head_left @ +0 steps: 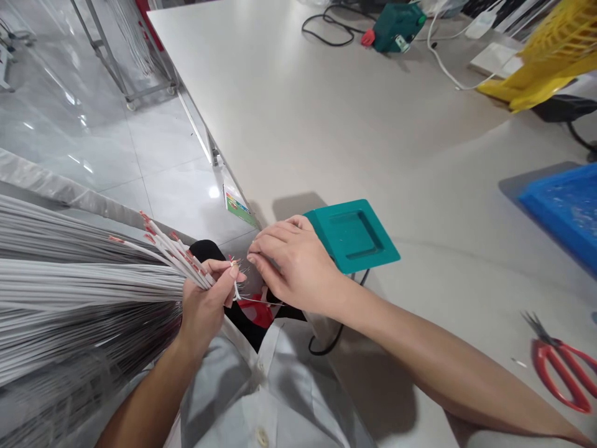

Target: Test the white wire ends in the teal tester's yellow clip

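Off the left edge of the surface (433, 155), the left hand (205, 305) has its grip closed around white cables (180, 255), frayed strands (243, 269) by its thumb, I cannot tell whether the curled right hand (298, 267) holds anything, and a slack pinch could let strands splay.

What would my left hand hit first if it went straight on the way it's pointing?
Your left hand would likely meet your right hand first, though depth is hard to judge here.

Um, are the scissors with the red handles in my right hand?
No, the scissors lie on the table, apart from your right hand.
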Action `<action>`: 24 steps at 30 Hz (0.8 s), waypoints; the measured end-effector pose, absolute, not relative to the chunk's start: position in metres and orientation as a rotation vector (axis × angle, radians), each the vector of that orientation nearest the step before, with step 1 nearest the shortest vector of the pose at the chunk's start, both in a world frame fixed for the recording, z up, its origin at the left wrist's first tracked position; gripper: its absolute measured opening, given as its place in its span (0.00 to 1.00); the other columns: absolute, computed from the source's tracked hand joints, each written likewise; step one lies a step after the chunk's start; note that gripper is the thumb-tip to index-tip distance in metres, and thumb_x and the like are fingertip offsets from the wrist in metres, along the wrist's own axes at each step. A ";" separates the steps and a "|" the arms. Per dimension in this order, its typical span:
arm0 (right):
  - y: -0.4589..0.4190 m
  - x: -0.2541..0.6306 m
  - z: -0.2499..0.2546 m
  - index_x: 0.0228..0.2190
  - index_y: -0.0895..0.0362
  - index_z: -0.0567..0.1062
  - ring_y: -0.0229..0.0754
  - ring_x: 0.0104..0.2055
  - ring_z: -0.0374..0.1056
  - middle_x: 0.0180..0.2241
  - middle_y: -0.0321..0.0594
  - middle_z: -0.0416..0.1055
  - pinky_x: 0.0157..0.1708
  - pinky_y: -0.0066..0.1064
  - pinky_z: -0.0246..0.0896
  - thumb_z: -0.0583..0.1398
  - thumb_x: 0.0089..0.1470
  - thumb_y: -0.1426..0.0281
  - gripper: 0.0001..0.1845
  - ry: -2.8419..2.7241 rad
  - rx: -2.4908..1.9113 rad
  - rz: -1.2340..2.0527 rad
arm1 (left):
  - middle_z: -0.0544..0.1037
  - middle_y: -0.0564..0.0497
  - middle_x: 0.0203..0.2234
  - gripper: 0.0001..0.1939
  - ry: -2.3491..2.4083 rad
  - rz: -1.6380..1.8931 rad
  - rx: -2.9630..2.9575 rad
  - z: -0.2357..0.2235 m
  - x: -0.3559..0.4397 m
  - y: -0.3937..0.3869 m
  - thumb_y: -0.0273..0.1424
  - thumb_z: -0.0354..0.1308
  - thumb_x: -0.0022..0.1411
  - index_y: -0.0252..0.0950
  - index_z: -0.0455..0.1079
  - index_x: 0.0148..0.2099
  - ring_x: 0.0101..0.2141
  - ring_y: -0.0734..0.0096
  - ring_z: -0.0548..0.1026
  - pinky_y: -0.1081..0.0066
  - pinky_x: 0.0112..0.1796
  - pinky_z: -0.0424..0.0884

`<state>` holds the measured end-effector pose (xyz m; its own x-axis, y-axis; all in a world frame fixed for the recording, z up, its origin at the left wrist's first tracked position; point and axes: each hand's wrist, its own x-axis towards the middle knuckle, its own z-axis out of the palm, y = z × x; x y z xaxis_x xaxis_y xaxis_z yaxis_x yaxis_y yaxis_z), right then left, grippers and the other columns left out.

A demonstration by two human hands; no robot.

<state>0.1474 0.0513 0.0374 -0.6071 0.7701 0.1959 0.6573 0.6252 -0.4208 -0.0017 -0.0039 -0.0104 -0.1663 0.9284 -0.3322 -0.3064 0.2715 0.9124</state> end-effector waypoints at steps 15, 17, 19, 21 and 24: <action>0.061 0.170 0.042 0.31 0.59 0.74 0.44 0.37 0.64 0.32 0.42 0.73 0.47 0.44 0.41 0.50 0.56 0.69 0.13 -2.594 -1.172 0.050 | 0.76 0.56 0.21 0.12 1.355 1.193 0.723 -0.008 0.001 0.000 0.30 0.59 0.53 0.36 0.66 0.41 0.14 0.85 0.59 0.80 0.16 0.56; 0.063 0.178 0.043 0.34 0.59 0.74 0.47 0.40 0.64 0.34 0.44 0.73 0.48 0.47 0.40 0.53 0.55 0.66 0.12 -2.685 -1.245 -0.055 | 0.76 0.56 0.21 0.18 1.345 1.187 0.726 -0.009 0.002 0.003 0.31 0.59 0.53 0.37 0.64 0.48 0.13 0.85 0.59 0.80 0.16 0.56; 0.064 0.182 0.042 0.35 0.59 0.74 0.50 0.42 0.62 0.34 0.45 0.73 0.49 0.49 0.39 0.55 0.54 0.66 0.11 -2.808 -1.297 -0.128 | 0.76 0.56 0.22 0.18 1.352 1.177 0.753 -0.010 0.004 0.005 0.31 0.59 0.54 0.36 0.65 0.48 0.13 0.85 0.59 0.80 0.16 0.56; 0.065 0.183 0.040 0.34 0.59 0.74 0.50 0.42 0.62 0.33 0.45 0.73 0.50 0.50 0.39 0.55 0.53 0.69 0.09 -2.898 -1.322 -0.175 | 0.76 0.55 0.22 0.16 1.358 1.162 0.789 -0.011 0.005 0.007 0.31 0.59 0.54 0.35 0.67 0.46 0.13 0.84 0.60 0.79 0.15 0.56; 0.068 0.182 0.039 0.34 0.58 0.73 0.49 0.41 0.62 0.33 0.44 0.72 0.51 0.52 0.38 0.54 0.54 0.73 0.08 -2.924 -1.323 -0.193 | 0.77 0.54 0.22 0.18 1.343 1.148 0.829 -0.013 0.004 0.009 0.32 0.59 0.53 0.35 0.68 0.48 0.13 0.84 0.60 0.78 0.15 0.56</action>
<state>0.1821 0.0678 0.0394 -0.6592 0.7518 -0.0177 0.7429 0.6547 0.1395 0.0044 0.0095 -0.0128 -0.1240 0.9472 -0.2958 -0.1451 0.2776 0.9497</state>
